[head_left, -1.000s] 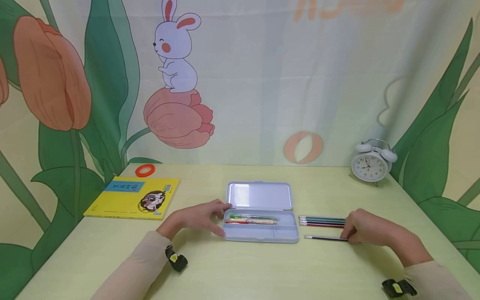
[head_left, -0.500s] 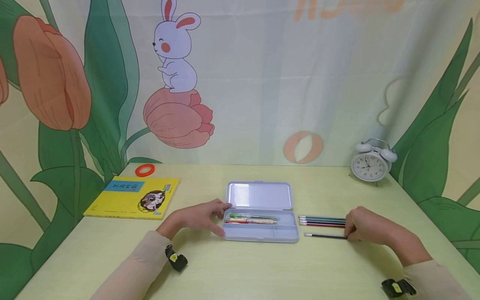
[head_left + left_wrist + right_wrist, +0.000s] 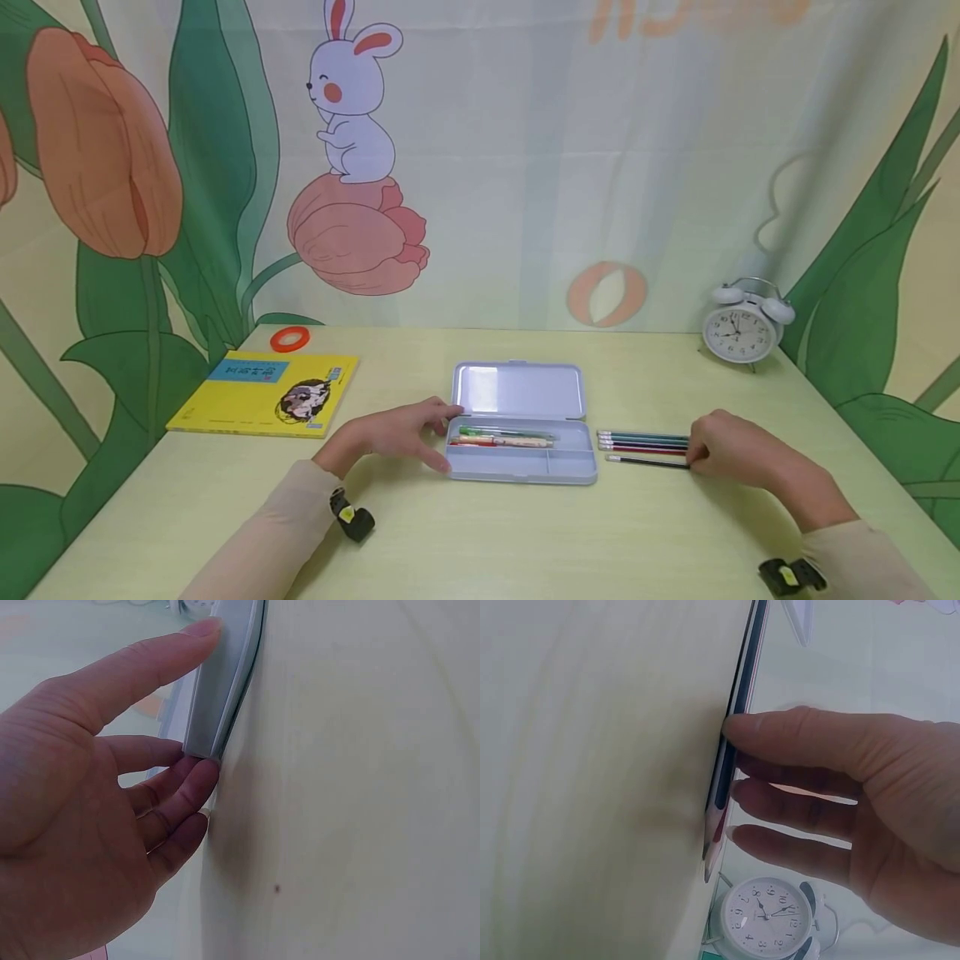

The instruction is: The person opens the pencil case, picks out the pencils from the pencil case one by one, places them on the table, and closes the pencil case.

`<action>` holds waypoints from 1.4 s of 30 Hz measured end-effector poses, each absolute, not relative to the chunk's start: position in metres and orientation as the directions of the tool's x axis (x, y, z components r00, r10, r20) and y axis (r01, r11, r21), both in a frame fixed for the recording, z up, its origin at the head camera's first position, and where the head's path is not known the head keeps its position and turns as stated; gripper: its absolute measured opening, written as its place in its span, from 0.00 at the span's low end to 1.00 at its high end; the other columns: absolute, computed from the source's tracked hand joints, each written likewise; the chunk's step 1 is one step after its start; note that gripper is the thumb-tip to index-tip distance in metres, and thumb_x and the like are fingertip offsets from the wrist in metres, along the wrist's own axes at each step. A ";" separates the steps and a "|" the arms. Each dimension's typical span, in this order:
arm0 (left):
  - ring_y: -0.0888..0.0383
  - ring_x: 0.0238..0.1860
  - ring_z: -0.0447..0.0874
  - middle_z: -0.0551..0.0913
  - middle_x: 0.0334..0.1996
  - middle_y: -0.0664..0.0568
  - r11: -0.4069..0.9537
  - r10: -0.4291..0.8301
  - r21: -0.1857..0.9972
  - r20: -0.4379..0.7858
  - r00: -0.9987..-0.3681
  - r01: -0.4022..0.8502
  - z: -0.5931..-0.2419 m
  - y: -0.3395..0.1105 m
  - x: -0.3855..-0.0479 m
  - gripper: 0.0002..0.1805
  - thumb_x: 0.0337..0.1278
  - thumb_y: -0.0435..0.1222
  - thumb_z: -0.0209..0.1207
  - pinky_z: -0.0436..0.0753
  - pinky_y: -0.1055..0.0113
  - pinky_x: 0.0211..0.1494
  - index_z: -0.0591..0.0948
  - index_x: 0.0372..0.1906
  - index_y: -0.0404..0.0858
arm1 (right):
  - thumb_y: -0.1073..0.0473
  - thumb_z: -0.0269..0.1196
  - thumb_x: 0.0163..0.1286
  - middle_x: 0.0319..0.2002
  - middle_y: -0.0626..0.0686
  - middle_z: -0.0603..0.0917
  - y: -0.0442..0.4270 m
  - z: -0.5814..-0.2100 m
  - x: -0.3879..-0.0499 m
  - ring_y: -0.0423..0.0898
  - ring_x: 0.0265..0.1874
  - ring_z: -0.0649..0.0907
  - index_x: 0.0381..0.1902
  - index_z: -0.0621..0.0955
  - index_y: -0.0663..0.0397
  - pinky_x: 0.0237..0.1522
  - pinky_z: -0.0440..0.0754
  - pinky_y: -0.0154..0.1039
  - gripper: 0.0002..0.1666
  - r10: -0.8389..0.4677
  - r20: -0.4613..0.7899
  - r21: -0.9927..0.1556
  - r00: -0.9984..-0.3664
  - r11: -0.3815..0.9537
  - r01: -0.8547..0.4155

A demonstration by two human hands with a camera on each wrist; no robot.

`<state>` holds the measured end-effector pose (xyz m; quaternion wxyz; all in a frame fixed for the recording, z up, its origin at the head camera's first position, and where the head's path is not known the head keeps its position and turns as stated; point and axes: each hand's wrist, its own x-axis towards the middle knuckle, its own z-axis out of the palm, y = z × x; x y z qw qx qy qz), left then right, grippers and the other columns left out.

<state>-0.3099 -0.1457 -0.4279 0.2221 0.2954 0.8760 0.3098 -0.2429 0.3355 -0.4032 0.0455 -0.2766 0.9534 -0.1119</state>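
Note:
An open pale-lilac pencil case [image 3: 573,471] lies at the middle of the table, its lid [image 3: 517,390] tipped back. At its left end my left hand [image 3: 82,802] holds it, the thumb at the near corner and bent fingers at the far corner. Green, red and cream pens [image 3: 502,442] lie in its long back compartment. Right of the case, my right hand [image 3: 738,450] pinches a black pencil [image 3: 645,462] near its sharpened end. Just beyond that pencil lies a row of several pencils [image 3: 637,440] side by side; their right ends are hidden by the hand in the head view.
A white alarm clock [image 3: 741,333] stands at the back right. On the left lie a yellow book [image 3: 255,408] and an orange ring [image 3: 290,338] behind it. A printed curtain [image 3: 495,208] hangs along the table's back edge.
My right hand has slid the black pencil away from the person and slightly left, closer to the row of pencils. The left hand and the pencil case have stayed put.

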 end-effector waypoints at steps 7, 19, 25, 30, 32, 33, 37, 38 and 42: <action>0.55 0.56 0.70 0.72 0.53 0.56 0.636 0.652 0.675 -0.211 -0.728 0.373 -0.427 -0.146 -0.309 0.50 0.49 0.47 0.75 0.70 0.56 0.59 0.64 0.76 0.42 | 0.70 0.72 0.55 0.25 0.40 0.80 0.331 -0.402 -0.244 0.34 0.25 0.74 0.24 0.88 0.49 0.29 0.79 0.35 0.10 -0.514 -0.039 -0.213 -0.857 0.842 -0.496; 0.55 0.56 0.70 0.73 0.53 0.56 0.637 0.649 0.678 -0.215 -0.730 0.366 -0.429 -0.146 -0.311 0.50 0.48 0.48 0.75 0.70 0.56 0.59 0.64 0.76 0.43 | 0.71 0.72 0.54 0.25 0.41 0.81 0.328 -0.403 -0.248 0.37 0.25 0.75 0.23 0.87 0.48 0.31 0.80 0.38 0.11 -0.494 -0.035 -0.203 -0.869 0.855 -0.478; 0.55 0.56 0.70 0.73 0.53 0.56 0.635 0.650 0.678 -0.212 -0.730 0.369 -0.429 -0.146 -0.310 0.51 0.48 0.48 0.75 0.70 0.56 0.59 0.64 0.76 0.42 | 0.69 0.73 0.56 0.25 0.40 0.80 0.327 -0.401 -0.247 0.37 0.25 0.75 0.24 0.87 0.48 0.31 0.79 0.38 0.10 -0.490 -0.051 -0.206 -0.870 0.858 -0.471; 0.55 0.56 0.70 0.73 0.53 0.56 0.635 0.653 0.677 -0.210 -0.728 0.373 -0.428 -0.145 -0.310 0.50 0.49 0.48 0.75 0.70 0.56 0.59 0.64 0.76 0.42 | 0.69 0.73 0.57 0.26 0.40 0.80 0.327 -0.401 -0.248 0.37 0.26 0.74 0.24 0.87 0.48 0.31 0.79 0.38 0.09 -0.493 -0.056 -0.203 -0.868 0.857 -0.474; 0.55 0.56 0.70 0.73 0.53 0.56 0.635 0.652 0.677 -0.211 -0.729 0.372 -0.428 -0.145 -0.310 0.50 0.49 0.47 0.75 0.70 0.56 0.59 0.64 0.76 0.42 | 0.68 0.73 0.57 0.26 0.40 0.80 0.327 -0.402 -0.248 0.37 0.26 0.74 0.24 0.86 0.48 0.31 0.79 0.38 0.09 -0.497 -0.050 -0.202 -0.866 0.854 -0.479; 0.55 0.56 0.70 0.73 0.53 0.56 0.635 0.651 0.678 -0.210 -0.729 0.371 -0.427 -0.145 -0.309 0.50 0.49 0.47 0.75 0.70 0.56 0.59 0.64 0.76 0.42 | 0.68 0.73 0.57 0.26 0.40 0.80 0.327 -0.402 -0.248 0.37 0.26 0.74 0.24 0.86 0.48 0.31 0.78 0.38 0.09 -0.497 -0.047 -0.203 -0.866 0.854 -0.479; 0.55 0.56 0.70 0.73 0.53 0.55 0.635 0.649 0.680 -0.212 -0.731 0.367 -0.427 -0.145 -0.309 0.50 0.48 0.47 0.75 0.70 0.56 0.60 0.64 0.76 0.43 | 0.68 0.72 0.58 0.24 0.39 0.78 0.327 -0.404 -0.248 0.37 0.25 0.73 0.23 0.85 0.47 0.29 0.76 0.37 0.10 -0.495 -0.032 -0.210 -0.868 0.853 -0.478; 0.55 0.56 0.70 0.73 0.53 0.55 0.634 0.649 0.680 -0.212 -0.730 0.367 -0.427 -0.145 -0.309 0.50 0.48 0.47 0.75 0.70 0.56 0.60 0.64 0.76 0.43 | 0.68 0.72 0.58 0.24 0.39 0.78 0.327 -0.404 -0.248 0.37 0.24 0.73 0.23 0.85 0.47 0.29 0.76 0.36 0.11 -0.493 -0.030 -0.213 -0.870 0.853 -0.476; 0.55 0.56 0.70 0.73 0.53 0.55 0.632 0.653 0.680 -0.209 -0.728 0.372 -0.426 -0.146 -0.308 0.50 0.48 0.47 0.75 0.70 0.56 0.60 0.64 0.76 0.42 | 0.68 0.71 0.58 0.23 0.39 0.77 0.327 -0.404 -0.248 0.37 0.24 0.72 0.23 0.83 0.46 0.28 0.75 0.36 0.12 -0.492 -0.022 -0.212 -0.870 0.853 -0.477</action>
